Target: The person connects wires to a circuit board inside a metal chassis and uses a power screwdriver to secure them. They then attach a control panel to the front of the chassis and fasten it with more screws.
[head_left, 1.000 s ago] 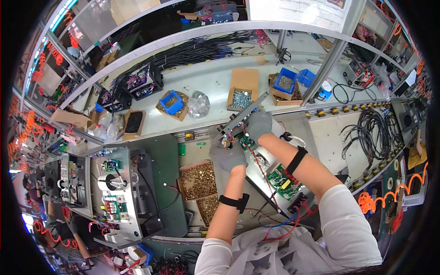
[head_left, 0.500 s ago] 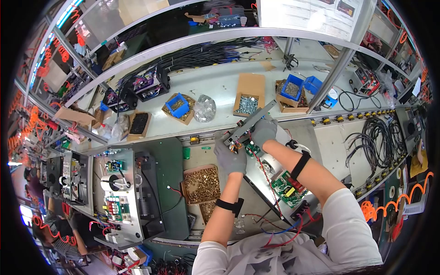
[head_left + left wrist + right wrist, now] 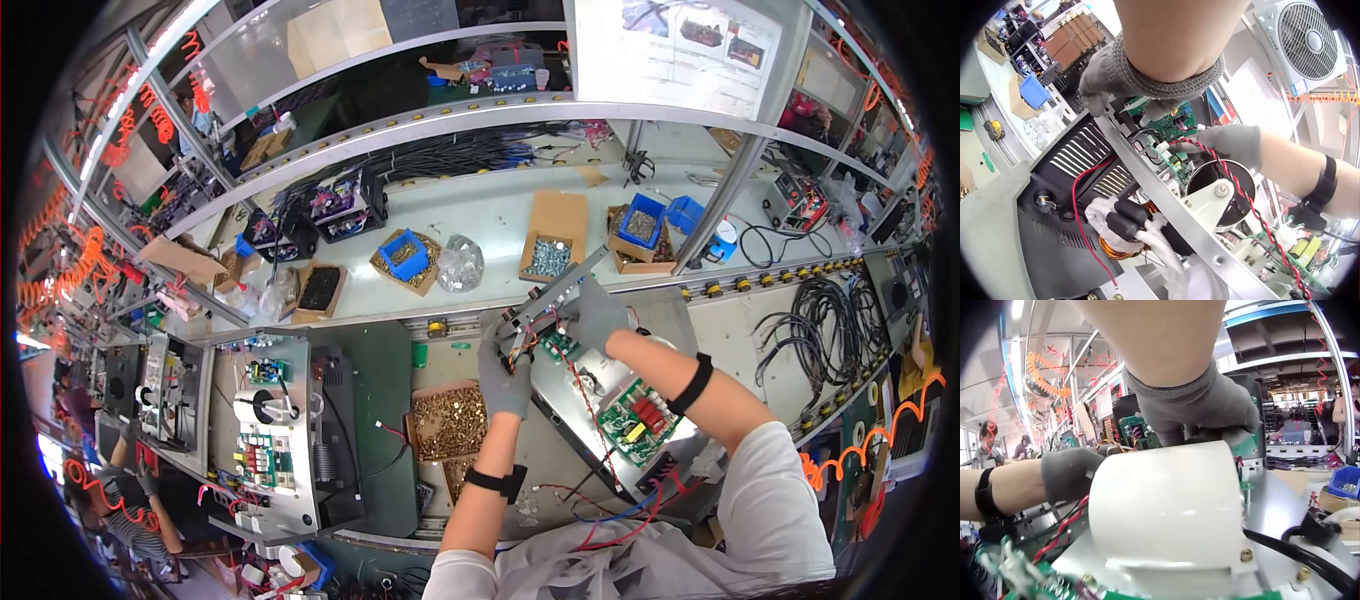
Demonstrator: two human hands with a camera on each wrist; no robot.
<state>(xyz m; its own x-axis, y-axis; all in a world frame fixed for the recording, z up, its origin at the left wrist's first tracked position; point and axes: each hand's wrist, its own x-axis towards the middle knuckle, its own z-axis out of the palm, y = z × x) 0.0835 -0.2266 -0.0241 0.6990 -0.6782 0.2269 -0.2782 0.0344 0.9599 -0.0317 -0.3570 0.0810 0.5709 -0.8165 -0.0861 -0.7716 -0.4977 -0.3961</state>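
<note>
Both hands wear grey gloves. In the head view the left hand (image 3: pixel 505 375) grips the left end of a narrow metal panel (image 3: pixel 560 284), held tilted above an opened chassis. The right hand (image 3: pixel 600 318) is at the panel's other side, fingers curled at its back. In the left wrist view a green circuit board (image 3: pixel 1175 122) with plugged wires sits between the left hand (image 3: pixel 1147 75) and the right hand (image 3: pixel 1229 147); a twisted red-black cable (image 3: pixel 1235 178) runs down from it. A white cylinder (image 3: pixel 1163 506) partly hides the right fingertips in the right wrist view.
A second opened chassis (image 3: pixel 262 430) stands at the left. Boxes of brass parts (image 3: pixel 450 425) lie beside the left forearm. Along the back shelf are a carton of screws (image 3: pixel 548 258), blue bins (image 3: pixel 404 262) and a plastic bag (image 3: pixel 460 265). Black cables (image 3: pixel 825 330) lie at the right.
The head view has tilted, so the bench appears lower. The left hand has turned more upright at the panel's end, and the right hand has shifted slightly, still at the panel.
</note>
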